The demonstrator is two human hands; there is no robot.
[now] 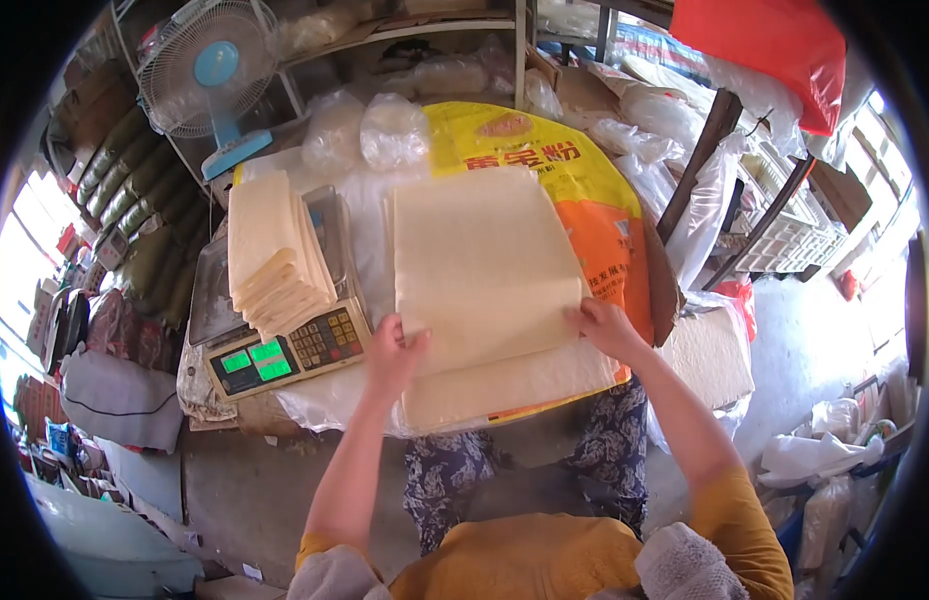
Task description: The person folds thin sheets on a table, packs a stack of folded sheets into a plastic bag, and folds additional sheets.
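A stack of thin, pliable cream-coloured sheets (485, 255) lies spread on the table in front of me. The top sheet's near edge stops short of the layer below, which shows as a strip. My left hand (395, 355) pinches its near left corner between thumb and fingers. At the near right corner, my right hand (607, 328) grips the same sheet with curled fingers. Left of the stack, a folded bundle of similar sheets (275, 250) rests on the metal pan of a digital scale (290, 350), whose green displays are lit.
A yellow and orange printed sack (605, 240) covers part of the table. Clear plastic bags (395, 130) lie at its back. A fan (213, 75) stands behind the scale. White crates (800, 225) and a wooden post (700, 165) are at right.
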